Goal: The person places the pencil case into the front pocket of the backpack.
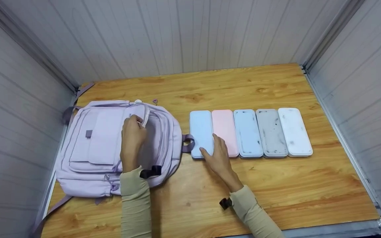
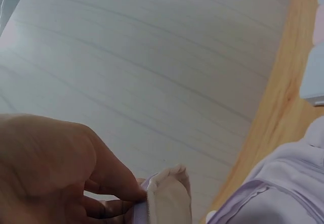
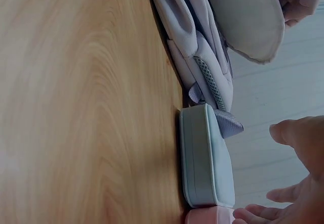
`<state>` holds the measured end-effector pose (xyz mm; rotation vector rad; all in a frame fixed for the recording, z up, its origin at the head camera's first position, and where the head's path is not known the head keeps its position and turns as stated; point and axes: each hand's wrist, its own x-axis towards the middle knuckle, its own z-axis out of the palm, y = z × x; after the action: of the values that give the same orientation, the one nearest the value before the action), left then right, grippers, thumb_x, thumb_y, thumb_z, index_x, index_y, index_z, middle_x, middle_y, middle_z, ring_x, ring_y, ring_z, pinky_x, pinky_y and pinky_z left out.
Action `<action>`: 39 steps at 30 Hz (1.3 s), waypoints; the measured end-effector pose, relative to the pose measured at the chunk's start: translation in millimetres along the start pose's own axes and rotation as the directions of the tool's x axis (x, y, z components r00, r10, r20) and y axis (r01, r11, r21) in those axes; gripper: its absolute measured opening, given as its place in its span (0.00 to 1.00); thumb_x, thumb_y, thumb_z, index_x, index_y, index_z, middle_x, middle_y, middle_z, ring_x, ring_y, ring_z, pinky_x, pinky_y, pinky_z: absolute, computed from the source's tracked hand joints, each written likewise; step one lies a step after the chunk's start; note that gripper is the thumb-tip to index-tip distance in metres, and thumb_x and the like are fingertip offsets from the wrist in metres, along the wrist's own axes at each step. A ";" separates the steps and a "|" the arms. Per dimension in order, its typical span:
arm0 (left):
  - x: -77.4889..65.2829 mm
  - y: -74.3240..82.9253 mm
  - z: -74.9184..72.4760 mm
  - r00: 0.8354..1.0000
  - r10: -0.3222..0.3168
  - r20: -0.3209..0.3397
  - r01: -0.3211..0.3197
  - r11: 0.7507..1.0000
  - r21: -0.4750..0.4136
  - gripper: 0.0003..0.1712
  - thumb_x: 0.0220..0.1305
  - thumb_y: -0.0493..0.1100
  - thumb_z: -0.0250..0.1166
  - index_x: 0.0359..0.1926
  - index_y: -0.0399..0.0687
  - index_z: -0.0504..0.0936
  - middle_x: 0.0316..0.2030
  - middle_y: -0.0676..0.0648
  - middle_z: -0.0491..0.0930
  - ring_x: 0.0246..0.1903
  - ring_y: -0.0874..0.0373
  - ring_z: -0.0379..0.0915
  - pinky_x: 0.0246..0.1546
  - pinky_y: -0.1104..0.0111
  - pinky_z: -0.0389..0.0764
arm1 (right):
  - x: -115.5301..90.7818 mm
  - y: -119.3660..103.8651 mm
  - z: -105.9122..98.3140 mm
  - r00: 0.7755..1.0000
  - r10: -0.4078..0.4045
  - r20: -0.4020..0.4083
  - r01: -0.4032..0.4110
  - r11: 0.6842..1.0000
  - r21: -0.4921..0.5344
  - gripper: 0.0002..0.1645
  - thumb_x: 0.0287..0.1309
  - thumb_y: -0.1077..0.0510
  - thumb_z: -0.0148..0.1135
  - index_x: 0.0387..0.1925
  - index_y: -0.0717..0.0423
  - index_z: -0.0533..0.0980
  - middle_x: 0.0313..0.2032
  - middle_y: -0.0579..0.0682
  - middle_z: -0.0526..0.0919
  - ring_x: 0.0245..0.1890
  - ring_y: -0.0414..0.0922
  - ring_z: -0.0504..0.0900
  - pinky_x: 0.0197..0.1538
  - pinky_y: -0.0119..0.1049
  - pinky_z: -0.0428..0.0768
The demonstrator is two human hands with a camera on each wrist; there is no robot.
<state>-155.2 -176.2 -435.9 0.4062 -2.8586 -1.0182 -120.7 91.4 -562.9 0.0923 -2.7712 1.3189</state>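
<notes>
A lilac backpack point(image 1: 101, 132) lies on its back with its front compartment unzipped. My left hand point(image 1: 132, 138) pinches the edge of its front flap point(image 2: 169, 196) between thumb and fingers and holds it up, so the opening shows beside it. To the right, my right hand point(image 1: 219, 157) is over the near end of a light blue pencil case point(image 1: 201, 129), thumb and fingers spread. In the right wrist view a gap shows between the thumb and this blue case point(image 3: 202, 158). A pink case point(image 1: 225, 132) stands right beside it, under the fingertips.
Further right in the same row are another blue case point(image 1: 248, 132), a grey case point(image 1: 272, 132) and a white case point(image 1: 295, 132). Light panel walls point(image 1: 190, 36) enclose the wooden table point(image 1: 190, 205). A backpack loop point(image 1: 188, 142) reaches the first blue case.
</notes>
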 end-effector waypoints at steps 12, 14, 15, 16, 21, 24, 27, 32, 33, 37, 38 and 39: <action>2.9 3.3 -21.1 1.000 0.006 -0.024 -0.005 1.000 0.030 0.16 0.59 0.31 0.48 0.46 0.31 0.75 0.43 0.30 0.74 0.45 0.33 0.71 0.49 0.46 0.70 | -10.9 -15.8 4.9 0.993 0.056 0.102 -0.044 0.992 -0.115 0.46 0.57 0.47 0.64 0.67 0.67 0.56 0.60 0.69 0.64 0.63 0.62 0.63 0.66 0.53 0.62; 2.8 3.4 -23.0 0.999 0.007 -0.031 -0.006 1.000 0.030 0.16 0.59 0.31 0.48 0.46 0.31 0.76 0.43 0.30 0.74 0.45 0.34 0.71 0.49 0.46 0.70 | -11.5 -20.5 4.7 0.988 0.091 0.125 -0.073 0.986 -0.147 0.46 0.57 0.47 0.64 0.68 0.67 0.56 0.61 0.70 0.64 0.63 0.63 0.63 0.66 0.53 0.62; 3.0 3.1 -23.6 0.999 0.005 -0.033 -0.004 1.000 0.028 0.16 0.59 0.31 0.49 0.46 0.31 0.76 0.43 0.31 0.74 0.45 0.34 0.71 0.49 0.46 0.70 | -11.7 -22.6 4.6 0.985 0.108 0.133 -0.086 0.983 -0.163 0.47 0.57 0.47 0.64 0.68 0.67 0.55 0.61 0.70 0.64 0.63 0.63 0.63 0.66 0.53 0.63; 2.7 3.0 -24.3 0.999 0.004 -0.034 -0.003 1.000 0.027 0.16 0.59 0.31 0.48 0.46 0.31 0.76 0.43 0.31 0.74 0.45 0.34 0.71 0.49 0.47 0.70 | -11.7 -24.2 4.8 0.983 0.118 0.138 -0.093 0.980 -0.177 0.47 0.57 0.47 0.64 0.68 0.67 0.55 0.61 0.70 0.64 0.63 0.64 0.63 0.66 0.53 0.63; 1.6 2.9 -27.3 1.000 -0.003 -0.024 0.003 1.000 0.031 0.17 0.60 0.31 0.47 0.47 0.30 0.75 0.43 0.31 0.73 0.45 0.35 0.71 0.48 0.47 0.70 | -12.9 -27.4 11.7 0.987 0.115 0.110 -0.080 0.955 -0.286 0.46 0.56 0.47 0.64 0.68 0.66 0.57 0.60 0.69 0.65 0.60 0.63 0.66 0.60 0.53 0.70; 1.6 4.4 -29.1 1.000 -0.003 -0.020 0.004 0.999 0.034 0.17 0.60 0.31 0.46 0.47 0.30 0.75 0.43 0.31 0.73 0.45 0.35 0.70 0.48 0.47 0.70 | -13.8 -26.4 18.2 0.993 0.092 0.072 -0.061 0.933 -0.354 0.45 0.56 0.47 0.64 0.67 0.65 0.59 0.58 0.68 0.67 0.59 0.62 0.68 0.56 0.52 0.74; 1.7 4.1 -30.6 1.000 -0.009 -0.022 0.009 0.999 0.035 0.17 0.60 0.32 0.47 0.48 0.31 0.75 0.43 0.31 0.73 0.45 0.35 0.70 0.49 0.47 0.69 | -14.1 -25.9 23.9 0.995 0.085 0.054 -0.059 0.925 -0.375 0.45 0.56 0.47 0.65 0.67 0.65 0.59 0.59 0.68 0.66 0.59 0.61 0.68 0.55 0.51 0.74; 1.9 3.5 -34.1 1.000 -0.009 -0.020 0.009 0.999 0.032 0.17 0.60 0.31 0.47 0.47 0.31 0.75 0.44 0.31 0.73 0.46 0.35 0.70 0.49 0.47 0.69 | -13.4 -26.3 31.2 0.997 0.073 0.031 -0.057 0.929 -0.366 0.48 0.55 0.46 0.66 0.68 0.66 0.57 0.59 0.70 0.64 0.59 0.63 0.67 0.55 0.53 0.74; 1.9 3.2 -34.8 1.000 -0.009 -0.021 0.010 0.999 0.033 0.17 0.59 0.31 0.47 0.47 0.31 0.75 0.44 0.31 0.73 0.46 0.35 0.70 0.49 0.47 0.69 | -13.0 -26.3 32.7 0.998 0.065 0.027 -0.050 0.928 -0.368 0.48 0.55 0.46 0.66 0.68 0.67 0.56 0.59 0.71 0.64 0.59 0.63 0.67 0.54 0.53 0.74; 2.5 2.8 -36.8 1.000 -0.008 -0.020 0.008 0.999 0.042 0.17 0.59 0.31 0.47 0.47 0.31 0.75 0.44 0.31 0.73 0.46 0.35 0.70 0.49 0.47 0.69 | -10.9 -26.2 38.8 0.998 0.057 0.025 -0.042 0.917 -0.398 0.49 0.56 0.45 0.66 0.69 0.66 0.56 0.62 0.74 0.60 0.61 0.66 0.65 0.52 0.55 0.76; 2.7 2.4 -37.0 1.000 -0.009 -0.018 0.010 0.999 0.042 0.17 0.59 0.31 0.47 0.48 0.31 0.75 0.44 0.31 0.73 0.45 0.35 0.70 0.49 0.48 0.69 | -10.3 -26.1 40.3 0.998 0.057 0.025 -0.042 0.913 -0.407 0.49 0.55 0.45 0.66 0.69 0.66 0.56 0.63 0.74 0.59 0.62 0.66 0.64 0.52 0.55 0.76; 2.8 2.1 -37.3 1.000 -0.009 -0.017 0.010 0.999 0.044 0.17 0.60 0.31 0.47 0.48 0.31 0.75 0.44 0.31 0.73 0.45 0.35 0.70 0.49 0.48 0.69 | -9.5 -25.9 41.8 0.998 0.061 0.024 -0.046 0.909 -0.414 0.49 0.55 0.45 0.66 0.69 0.65 0.56 0.64 0.75 0.58 0.62 0.67 0.64 0.52 0.55 0.75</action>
<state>-152.3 -198.2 -405.7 0.4302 -2.8717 -0.9497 -110.6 42.8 -570.1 0.0153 -3.0322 0.7140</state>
